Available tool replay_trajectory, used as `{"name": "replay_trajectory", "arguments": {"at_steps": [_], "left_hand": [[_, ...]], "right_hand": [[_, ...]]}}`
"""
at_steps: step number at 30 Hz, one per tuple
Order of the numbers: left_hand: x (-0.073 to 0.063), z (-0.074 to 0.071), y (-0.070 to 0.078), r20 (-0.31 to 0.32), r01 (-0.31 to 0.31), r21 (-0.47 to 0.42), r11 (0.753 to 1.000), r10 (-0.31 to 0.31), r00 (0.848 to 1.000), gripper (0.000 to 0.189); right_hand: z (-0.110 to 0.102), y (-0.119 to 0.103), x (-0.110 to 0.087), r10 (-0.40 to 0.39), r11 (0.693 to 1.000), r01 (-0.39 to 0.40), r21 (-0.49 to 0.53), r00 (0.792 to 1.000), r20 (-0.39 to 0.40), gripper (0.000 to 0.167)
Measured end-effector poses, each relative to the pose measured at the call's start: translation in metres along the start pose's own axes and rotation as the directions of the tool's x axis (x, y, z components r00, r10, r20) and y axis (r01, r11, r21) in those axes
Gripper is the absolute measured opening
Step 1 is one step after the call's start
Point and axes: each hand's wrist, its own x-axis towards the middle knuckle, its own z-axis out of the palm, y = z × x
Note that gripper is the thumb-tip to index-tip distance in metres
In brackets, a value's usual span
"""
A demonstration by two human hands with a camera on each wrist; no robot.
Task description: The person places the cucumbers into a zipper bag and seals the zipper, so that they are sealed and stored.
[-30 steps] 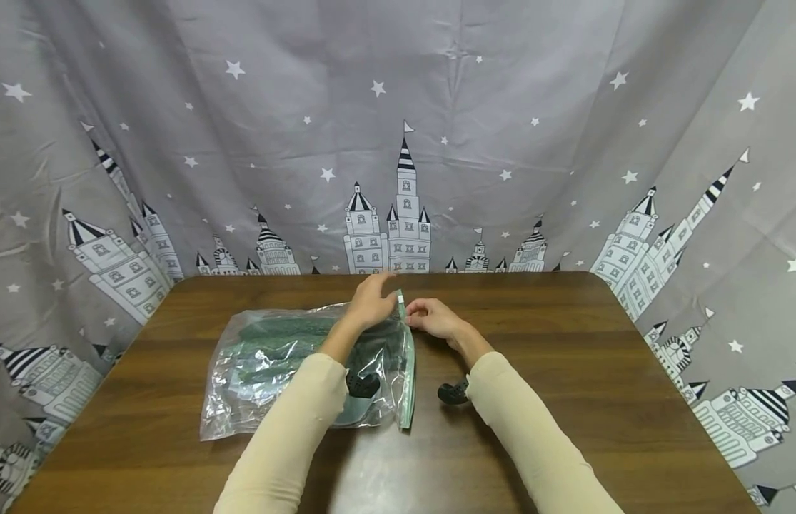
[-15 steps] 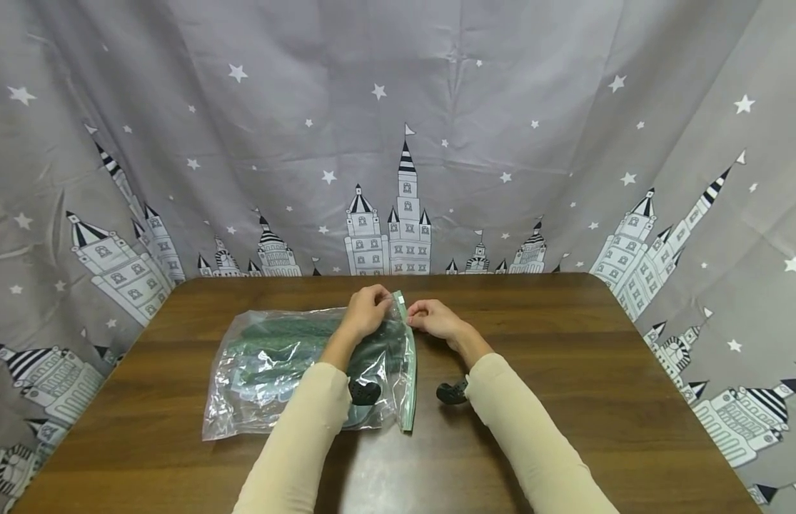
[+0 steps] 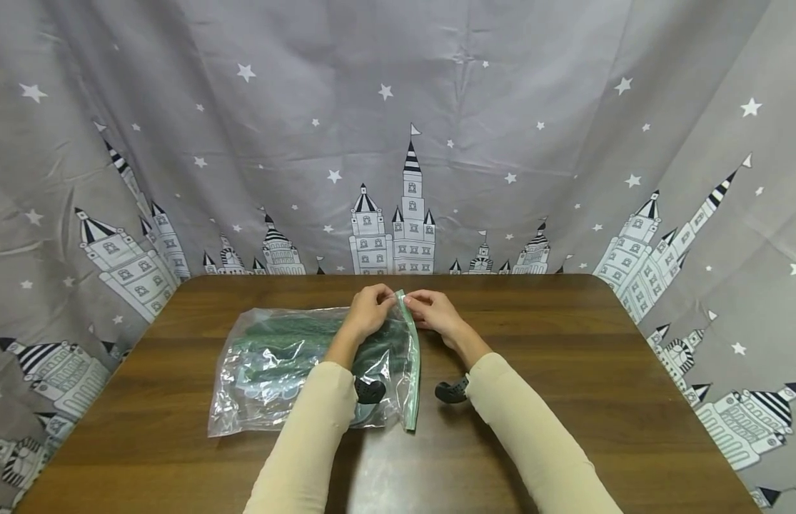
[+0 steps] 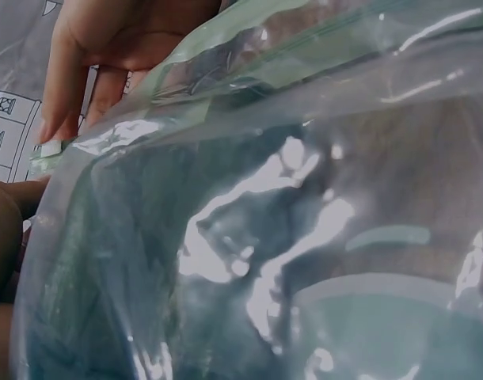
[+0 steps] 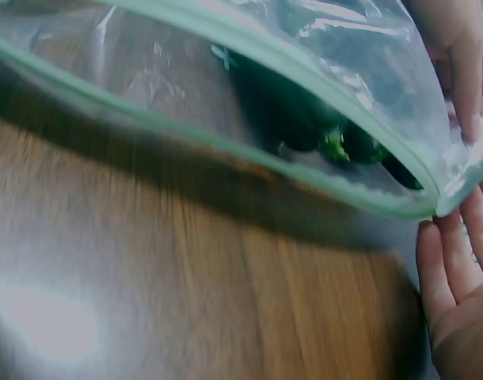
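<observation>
A clear zip bag lies flat on the table, its green zip strip facing right. Inside are long dark green vegetables that look like cucumbers. With thumb and fingers, my left hand pinches the bag's far corner beside the strip. My right hand pinches the strip's far end from the right. In the right wrist view the bag's mouth gapes between two green zip edges, which meet at the right hand's fingertips. A small white piece shows at the strip's end in the left wrist view.
The brown wooden table extends to both sides of the bag. A grey curtain with stars and castles hangs behind its far edge. Black wrist pieces hang below both sleeves, the left one over the bag.
My left hand's raised fingers have come down and curled to pinch the bag's corner. My right hand has slid a little farther along the strip to its far end.
</observation>
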Motion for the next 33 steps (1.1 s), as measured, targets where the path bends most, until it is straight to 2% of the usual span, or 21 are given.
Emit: {"name": "replay_trajectory", "arguments": {"at_steps": [7,13,20,22,26,33], "left_hand": [[0.002,0.005,0.001,0.02,0.016,-0.043,0.999,-0.015,1.0,0.011],[-0.001,0.005,0.001,0.012,0.019,-0.042,0.999,-0.019,1.0,0.011],[-0.003,0.006,-0.002,-0.019,0.006,0.09,0.996,-0.004,1.0,0.012],[-0.003,0.006,-0.003,-0.022,0.007,0.104,0.995,-0.005,1.0,0.012],[-0.002,0.006,-0.003,-0.032,0.005,0.088,0.996,-0.003,0.999,0.011],[-0.002,0.003,-0.005,-0.008,0.044,0.01,0.999,-0.043,0.999,0.012]], "right_hand": [[0.004,0.001,0.002,-0.027,1.0,0.026,-0.014,0.998,-0.063,0.028],[0.005,0.006,0.002,-0.032,0.999,0.032,-0.004,0.998,-0.055,0.027],[0.005,0.008,0.0,-0.036,0.999,0.036,-0.03,0.999,-0.001,0.023],[0.004,0.008,-0.001,-0.031,0.999,0.031,-0.039,1.0,0.006,0.022],[0.003,0.009,-0.003,-0.02,0.997,0.021,-0.078,1.0,0.013,0.021],[0.0,0.012,-0.008,0.004,0.997,0.0,-0.081,0.998,0.057,0.023]]}}
